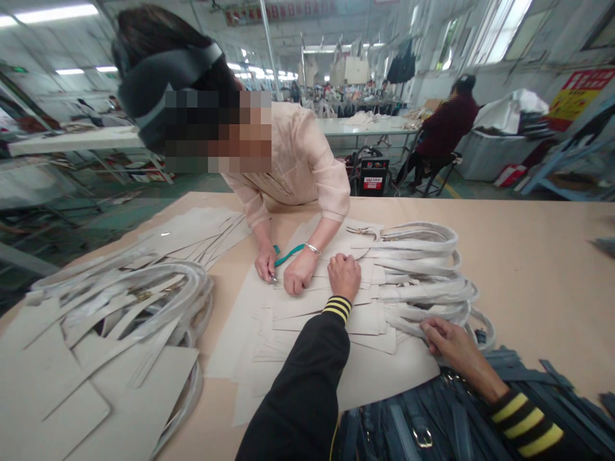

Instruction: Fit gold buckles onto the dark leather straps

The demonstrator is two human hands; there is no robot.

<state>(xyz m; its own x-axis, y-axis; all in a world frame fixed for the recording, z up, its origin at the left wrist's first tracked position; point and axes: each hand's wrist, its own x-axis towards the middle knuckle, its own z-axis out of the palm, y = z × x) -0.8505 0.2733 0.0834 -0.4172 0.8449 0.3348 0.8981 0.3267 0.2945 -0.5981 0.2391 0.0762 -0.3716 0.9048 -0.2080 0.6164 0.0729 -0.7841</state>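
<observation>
Beige flat bag pieces [331,320] lie overlapped in front of me, joined to several looped pale bag handles [423,246] that look wrapped in film. My left hand [344,276] rests on the pieces with curled fingers; whatever is under the fingertips is hidden. Lower right, my right hand [446,342] pinches the nearest bag handle [408,318] between thumb and fingers. Across the table a co-worker leans in, with one hand [300,274] on the pieces. The co-worker's other hand holds a small metal-tipped tool [273,278] near a teal band [291,254].
At left lies a heap of beige pieces and looped handles [192,282]. Dark blue straps with metal buckles [408,422] pile up at the near right edge. The tan tabletop [538,269] extends to the right. Behind stand a black machine [373,176] and a seated person [446,128].
</observation>
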